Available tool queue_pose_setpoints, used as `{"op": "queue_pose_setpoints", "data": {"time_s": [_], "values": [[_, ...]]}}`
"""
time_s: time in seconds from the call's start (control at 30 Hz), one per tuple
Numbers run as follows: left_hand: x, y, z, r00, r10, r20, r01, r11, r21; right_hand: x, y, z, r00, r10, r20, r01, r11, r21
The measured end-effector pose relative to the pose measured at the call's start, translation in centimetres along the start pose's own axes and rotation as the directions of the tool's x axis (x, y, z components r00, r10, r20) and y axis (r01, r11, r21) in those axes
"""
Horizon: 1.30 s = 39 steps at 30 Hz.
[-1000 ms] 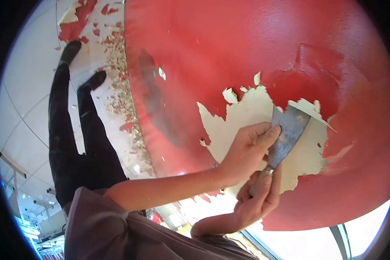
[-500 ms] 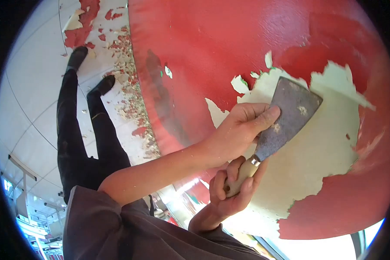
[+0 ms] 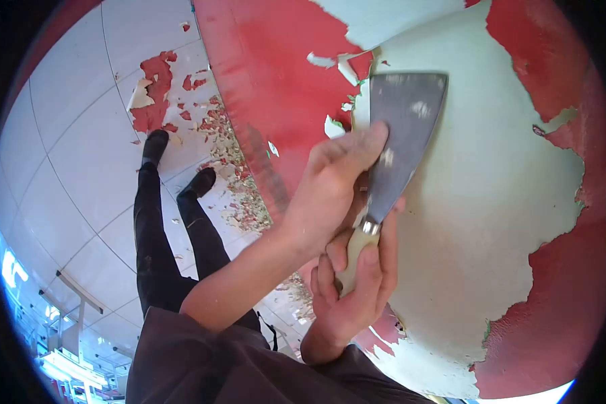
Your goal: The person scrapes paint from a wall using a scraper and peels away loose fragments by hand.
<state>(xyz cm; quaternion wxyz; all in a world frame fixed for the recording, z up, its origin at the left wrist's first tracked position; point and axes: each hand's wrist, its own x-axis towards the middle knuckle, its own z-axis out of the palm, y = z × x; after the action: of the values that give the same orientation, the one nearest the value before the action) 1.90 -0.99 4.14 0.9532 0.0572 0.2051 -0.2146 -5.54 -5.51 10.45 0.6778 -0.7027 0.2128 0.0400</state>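
My right hand (image 3: 350, 296) is wrapped round the pale handle of a metal scraper (image 3: 404, 128). My left hand (image 3: 330, 182) grips the blade near its left side, thumb on the face and the other fingers largely hidden behind it. The wide blade edge points toward the top of the view, over a pale bare patch (image 3: 478, 202) on a large red curved surface (image 3: 545, 310). Ragged red coating borders the patch. Small loose flakes (image 3: 332, 126) stick up left of the blade.
Red and pale scraps (image 3: 156, 94) and many small chips (image 3: 232, 168) lie on the tiled floor (image 3: 81, 175). My feet and dark-clothed legs (image 3: 158, 249) show at the left. Metal-framed furniture (image 3: 81, 296) stands at the lower left.
The view has shifted, showing more of the pale patch. The scraper has come away from the peeled flap at its edge and turned more upright. Both hands still hold it.
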Motion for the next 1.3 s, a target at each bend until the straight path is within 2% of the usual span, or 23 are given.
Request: {"op": "queue_pose_setpoints", "data": {"time_s": [0.13, 0.23, 0.3, 0.43, 0.53, 0.6, 0.77, 0.83, 0.9, 1.07, 1.17, 1.2, 1.3], "values": [[0.0, 0.4, 0.7, 1.000, -0.024, -0.009, 0.024, 0.999, -0.031, 0.1, -0.4, -0.2, 1.000, 0.003, -0.027, -0.003, 1.000, -0.011], [0.4, 1.2, 0.8, 0.999, 0.015, -0.037, -0.017, 0.998, -0.053, 0.6, -0.2, 0.5, 1.000, -0.001, -0.022, 0.001, 1.000, 0.003], [-0.3, 1.3, 0.2, 0.996, -0.091, -0.020, 0.092, 0.995, 0.035, -0.6, 0.1, 0.7, 0.999, 0.007, -0.044, -0.007, 1.000, 0.010], [-0.2, 2.3, 0.4, 0.987, -0.157, -0.036, 0.158, 0.987, 0.021, -0.7, 0.0, 1.6, 0.997, 0.012, -0.071, -0.007, 0.998, 0.060], [0.7, 3.4, -0.2, 0.989, -0.146, 0.006, 0.146, 0.988, 0.053, 1.0, 0.3, 2.7, 0.999, 0.004, -0.041, -0.002, 0.998, 0.058], [0.9, 3.5, -0.3, 0.997, -0.072, 0.039, 0.072, 0.997, -0.013, 0.8, 0.4, 2.6, 0.999, -0.017, -0.047, 0.018, 0.999, 0.031], [1.6, 4.0, 0.2, 0.996, -0.083, 0.033, 0.084, 0.996, -0.041, 1.2, -0.5, 2.8, 0.998, 0.001, -0.062, 0.000, 1.000, 0.016], [1.6, 4.0, -0.2, 0.996, -0.078, 0.046, 0.081, 0.995, -0.053, 1.2, -0.1, 3.0, 0.998, -0.068, 0.010, 0.069, 0.991, -0.113], [1.1, 4.1, -0.9, 0.981, -0.102, 0.166, 0.125, 0.983, -0.134, 0.8, 0.1, 3.3, 0.997, -0.075, -0.011, 0.074, 0.993, -0.090], [1.1, 4.8, -0.3, 0.989, -0.118, 0.086, 0.122, 0.991, -0.046, 0.8, -0.2, 4.4, 0.998, -0.060, -0.032, 0.061, 0.998, 0.018], [1.1, 4.3, 0.0, 0.993, -0.111, 0.039, 0.112, 0.993, -0.023, 0.5, 1.0, 3.9, 0.993, -0.066, -0.093, 0.066, 0.998, -0.007], [1.1, 4.3, 0.0, 0.994, -0.111, 0.013, 0.111, 0.994, -0.013, 0.9, 0.2, 3.7, 0.996, -0.061, -0.061, 0.061, 0.998, -0.002], [1.4, 4.7, 0.5, 0.995, -0.096, 0.026, 0.096, 0.995, 0.021, 1.3, -0.5, 4.0, 0.994, -0.068, -0.084, 0.067, 0.998, -0.012]]}}
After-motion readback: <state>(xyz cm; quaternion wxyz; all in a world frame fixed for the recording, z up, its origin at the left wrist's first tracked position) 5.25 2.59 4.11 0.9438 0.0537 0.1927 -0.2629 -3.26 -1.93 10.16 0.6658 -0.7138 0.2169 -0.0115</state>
